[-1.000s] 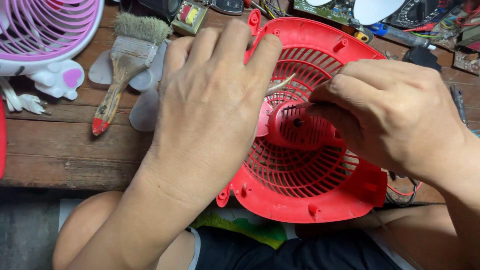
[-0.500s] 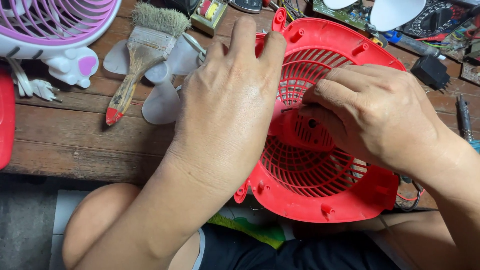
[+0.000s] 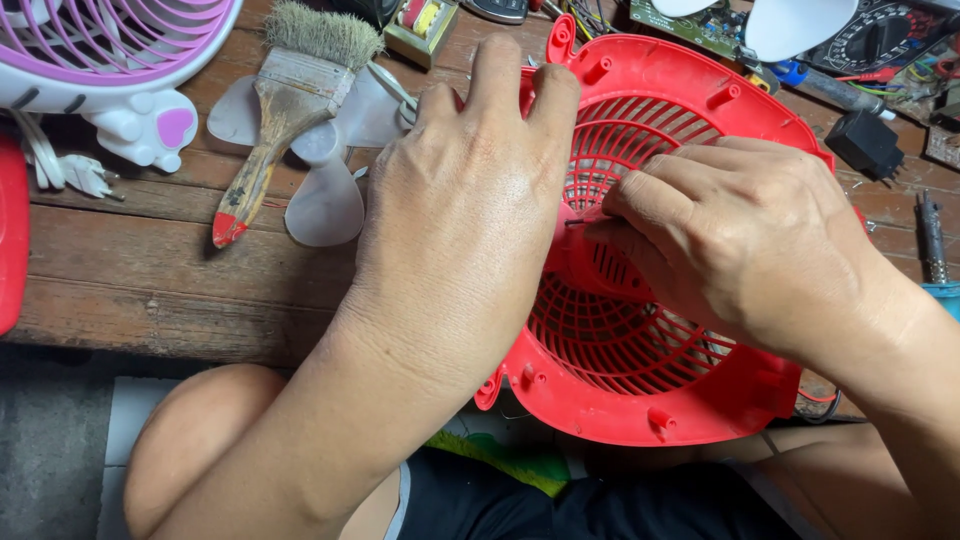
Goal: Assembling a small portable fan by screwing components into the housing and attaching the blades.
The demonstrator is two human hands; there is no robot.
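Red fan grille (image 3: 690,400) rests at the surface's (image 3: 150,290) near edge; left hand (image 3: 470,210) grasps its left rim, right hand's (image 3: 740,240) fingers pinch its centre hub.

Left hand (image 3: 470,210) lies flat over the left rim of a round red plastic fan grille housing (image 3: 690,110), fingers curled onto its edge. Right hand (image 3: 740,240) pinches at the grille's centre hub, mostly hidden. The housing overhangs a worn wooden workbench (image 3: 150,290). Wooden-handled paintbrush (image 3: 270,130) lies on a translucent fan blade (image 3: 325,200); a purple-and-white small fan (image 3: 110,50) sits at far left.
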